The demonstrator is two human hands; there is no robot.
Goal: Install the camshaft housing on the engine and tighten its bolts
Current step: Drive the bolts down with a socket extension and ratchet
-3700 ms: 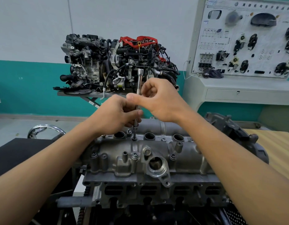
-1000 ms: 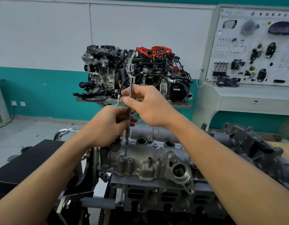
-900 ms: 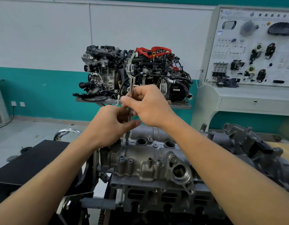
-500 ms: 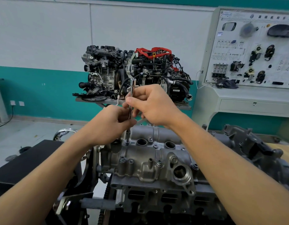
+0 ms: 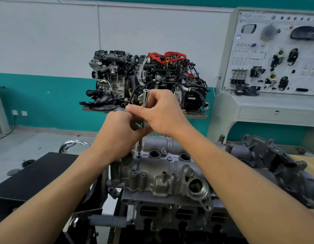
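The grey cast camshaft housing [image 5: 158,175] sits on top of the engine [image 5: 170,217] in front of me. A slim chrome extension bar [image 5: 145,97] stands upright, its lower tip on a bolt [image 5: 139,155] at the housing's far left. My right hand [image 5: 161,111] pinches the upper part of the bar. My left hand [image 5: 121,134] grips the bar lower down, its fingers curled round the shaft. Other bolts [image 5: 169,158] show along the housing's top.
A second engine [image 5: 145,81] stands on a stand behind. A white training panel [image 5: 276,55] with car parts fills the right. A dark engine part [image 5: 276,166] lies on a wooden bench at right. A black box [image 5: 34,175] sits at left.
Both hands have kept hold of the bar on the same far-left bolt. My fingers have shifted slightly round the shaft. Since 3.7 s ago the view has swung left.
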